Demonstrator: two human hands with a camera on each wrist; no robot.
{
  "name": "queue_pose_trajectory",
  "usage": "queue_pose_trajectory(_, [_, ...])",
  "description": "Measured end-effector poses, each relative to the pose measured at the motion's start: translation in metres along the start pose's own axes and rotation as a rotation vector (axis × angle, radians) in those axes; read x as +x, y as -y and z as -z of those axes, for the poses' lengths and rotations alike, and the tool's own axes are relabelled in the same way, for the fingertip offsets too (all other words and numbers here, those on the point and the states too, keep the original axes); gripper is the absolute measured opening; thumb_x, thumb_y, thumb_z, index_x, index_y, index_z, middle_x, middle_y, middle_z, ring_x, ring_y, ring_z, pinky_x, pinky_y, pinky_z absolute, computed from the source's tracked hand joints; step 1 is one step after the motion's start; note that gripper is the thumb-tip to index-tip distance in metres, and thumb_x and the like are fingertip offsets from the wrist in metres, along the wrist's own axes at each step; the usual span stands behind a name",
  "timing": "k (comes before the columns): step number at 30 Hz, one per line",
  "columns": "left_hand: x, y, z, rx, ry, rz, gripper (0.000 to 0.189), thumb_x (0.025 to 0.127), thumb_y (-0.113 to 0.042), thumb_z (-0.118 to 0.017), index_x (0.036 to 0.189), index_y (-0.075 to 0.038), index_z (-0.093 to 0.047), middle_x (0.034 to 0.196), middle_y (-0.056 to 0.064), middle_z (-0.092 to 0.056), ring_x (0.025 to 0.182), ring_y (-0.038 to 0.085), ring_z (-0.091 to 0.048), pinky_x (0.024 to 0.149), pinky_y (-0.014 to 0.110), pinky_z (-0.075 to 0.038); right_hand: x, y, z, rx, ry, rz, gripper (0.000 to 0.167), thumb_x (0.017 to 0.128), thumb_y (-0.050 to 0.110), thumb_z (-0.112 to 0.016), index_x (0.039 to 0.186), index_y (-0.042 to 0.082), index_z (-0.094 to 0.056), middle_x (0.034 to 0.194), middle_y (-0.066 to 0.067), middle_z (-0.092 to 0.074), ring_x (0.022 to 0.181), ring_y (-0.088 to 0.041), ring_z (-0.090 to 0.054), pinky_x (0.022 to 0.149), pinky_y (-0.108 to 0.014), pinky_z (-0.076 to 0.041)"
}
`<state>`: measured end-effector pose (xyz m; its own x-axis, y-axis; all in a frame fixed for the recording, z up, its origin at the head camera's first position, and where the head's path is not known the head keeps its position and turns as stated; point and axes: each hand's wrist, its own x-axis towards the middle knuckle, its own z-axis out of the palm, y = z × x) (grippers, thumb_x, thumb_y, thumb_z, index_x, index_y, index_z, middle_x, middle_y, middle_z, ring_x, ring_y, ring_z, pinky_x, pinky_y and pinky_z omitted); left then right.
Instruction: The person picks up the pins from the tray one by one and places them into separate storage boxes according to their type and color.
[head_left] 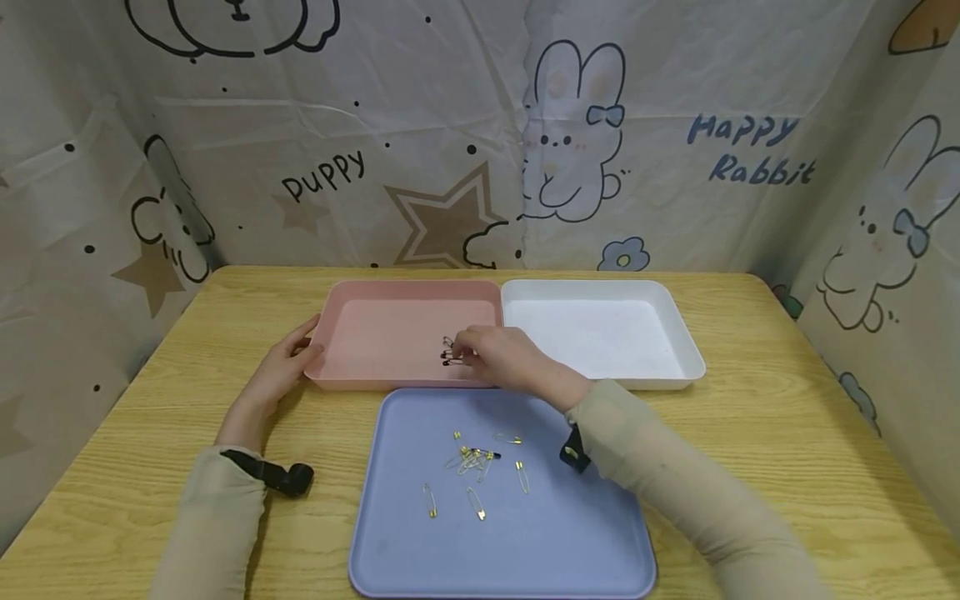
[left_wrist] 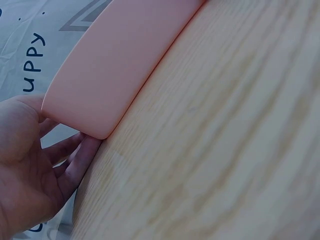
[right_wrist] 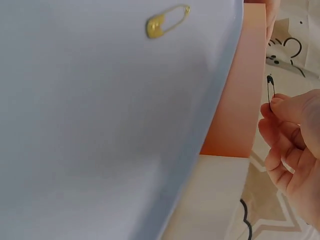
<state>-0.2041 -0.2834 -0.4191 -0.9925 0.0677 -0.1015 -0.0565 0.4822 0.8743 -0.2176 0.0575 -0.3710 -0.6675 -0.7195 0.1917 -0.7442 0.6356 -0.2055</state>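
My right hand (head_left: pixel 504 357) is over the right part of the pink tray (head_left: pixel 382 333). Its thumb and fingertips pinch a black safety pin (right_wrist: pixel 268 84), seen in the right wrist view. Several black safety pins (head_left: pixel 447 362) show beside those fingertips in the tray. My left hand (left_wrist: pixel 30 160) holds the pink tray at its left end, thumb over the rim and fingers against the outer wall. On the blue tray (head_left: pixel 562 550), several gold safety pins (head_left: pixel 480 505) lie spread out, with a small heap (head_left: pixel 471 460) among them that includes a black-headed pin.
Touching the pink tray on its right stands a white tray (head_left: pixel 600 333). The blue tray lies in front of both on the wooden table (head_left: pixel 765 417). A printed curtain (head_left: pixel 420 108) hangs behind and at the sides.
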Motion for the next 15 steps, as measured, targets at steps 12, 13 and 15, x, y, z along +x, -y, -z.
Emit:
queue_pose_trajectory(12, [-0.001, -0.001, -0.001, 0.008, -0.021, 0.020, 0.057, 0.095, -0.034, -0.043, 0.146, -0.022, -0.018, 0.123, 0.018, -0.036, 0.092, 0.019, -0.042, 0.069, 0.021, -0.038, 0.013, -0.012, -0.009, 0.027, 0.020, -0.124, 0.009, 0.084, 0.012, -0.062, 0.092, 0.015, -0.065, 0.087, 0.004, -0.065, 0.075, -0.009, -0.057, 0.064, -0.028, -0.047])
queue_pose_trajectory(13, [0.000, -0.001, -0.001, 0.009, -0.022, 0.019, 0.057, 0.095, -0.034, -0.043, 0.146, -0.022, -0.018, 0.122, 0.018, -0.036, 0.091, 0.018, -0.042, 0.069, 0.021, -0.038, 0.013, -0.012, -0.010, 0.030, 0.023, -0.133, 0.009, 0.084, 0.012, -0.062, 0.091, 0.015, -0.065, 0.087, 0.004, -0.065, 0.074, -0.009, -0.057, 0.064, -0.028, -0.047])
queue_pose_trajectory(15, [0.000, 0.000, -0.001, 0.012, -0.023, 0.017, 0.058, 0.095, -0.034, -0.043, 0.146, -0.022, -0.018, 0.120, 0.017, -0.036, 0.089, 0.018, -0.041, 0.068, 0.022, -0.038, 0.013, -0.012, -0.011, 0.032, 0.033, -0.151, 0.008, 0.084, 0.013, -0.062, 0.091, 0.015, -0.065, 0.087, 0.003, -0.065, 0.074, -0.009, -0.057, 0.065, -0.028, -0.047])
